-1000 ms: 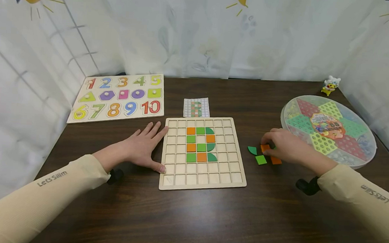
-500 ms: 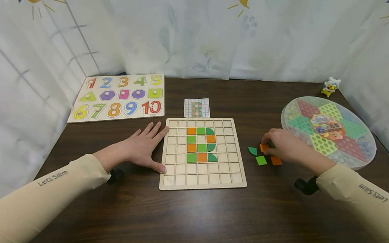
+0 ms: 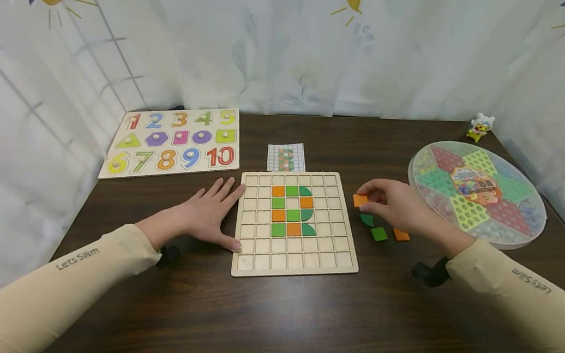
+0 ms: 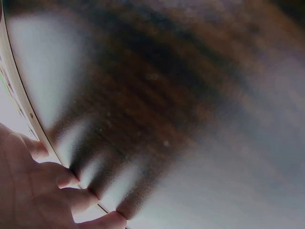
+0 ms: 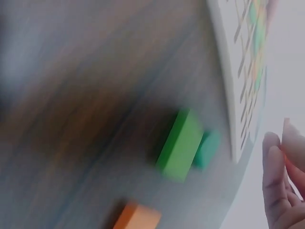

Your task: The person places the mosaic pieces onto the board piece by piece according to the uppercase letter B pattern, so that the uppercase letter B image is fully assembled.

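My right hand (image 3: 399,202) pinches an orange square tile (image 3: 360,200) between thumb and fingers, just right of the wooden grid board (image 3: 257,251). Below that hand lie a dark green quarter-round tile (image 3: 367,220), a light green square tile (image 3: 379,234) and another orange square tile (image 3: 401,235). With fingers spread, my left hand (image 3: 206,215) rests on the table, thumb and fingertips touching the board's left edge. Several orange squares, green squares and dark green quarter-rounds fill cells in the board's upper middle. In the right wrist view the green square tile (image 5: 181,145) shows close up.
A small printed pattern card (image 3: 286,157) lies behind the board. The number puzzle board (image 3: 171,142) is at the back left. A round Chinese checkers case (image 3: 478,190) lies to the right, with a small toy figure (image 3: 480,127) behind it.
My right hand has lifted an orange square tile from the loose group and moved left and slightly away with it. The left hand stays in place at the board.
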### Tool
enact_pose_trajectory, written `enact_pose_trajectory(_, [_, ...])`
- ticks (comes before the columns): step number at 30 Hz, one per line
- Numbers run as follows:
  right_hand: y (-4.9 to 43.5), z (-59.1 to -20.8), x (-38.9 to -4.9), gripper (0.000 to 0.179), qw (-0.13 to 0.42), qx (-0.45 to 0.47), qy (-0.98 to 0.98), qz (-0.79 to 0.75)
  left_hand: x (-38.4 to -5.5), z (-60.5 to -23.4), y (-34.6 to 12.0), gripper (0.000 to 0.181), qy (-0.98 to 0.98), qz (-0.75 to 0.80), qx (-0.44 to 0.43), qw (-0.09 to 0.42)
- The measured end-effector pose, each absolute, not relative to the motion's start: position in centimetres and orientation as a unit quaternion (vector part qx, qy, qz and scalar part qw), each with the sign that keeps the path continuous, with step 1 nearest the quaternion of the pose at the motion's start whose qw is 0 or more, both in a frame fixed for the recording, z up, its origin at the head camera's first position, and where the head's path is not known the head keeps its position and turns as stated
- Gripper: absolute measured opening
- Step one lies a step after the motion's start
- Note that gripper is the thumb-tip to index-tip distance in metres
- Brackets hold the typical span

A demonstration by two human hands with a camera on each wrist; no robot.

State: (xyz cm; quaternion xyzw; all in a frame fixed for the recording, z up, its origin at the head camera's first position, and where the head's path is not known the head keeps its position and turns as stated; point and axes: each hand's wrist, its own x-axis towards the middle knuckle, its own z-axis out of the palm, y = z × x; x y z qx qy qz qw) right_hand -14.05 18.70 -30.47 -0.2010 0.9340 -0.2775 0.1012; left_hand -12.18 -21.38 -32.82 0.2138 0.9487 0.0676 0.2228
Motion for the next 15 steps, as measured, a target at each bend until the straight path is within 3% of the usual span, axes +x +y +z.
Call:
enact_pose_trajectory(6, [16.2, -30.9, -13.5, 0.029, 0.128, -0.175, 0.907, -0.360, -12.1, -32.7, -21.4, 0.132, 0.948, 0.070, 0.214, 0.223])
enact_pose_trajectory(15, [11.7, -31.6, -11.9, 0.030, 0.195, -0.215, 0.877, -0.382, -12.2, -32.8, -21.4, 0.132, 0.948, 0.069, 0.213, 0.225])
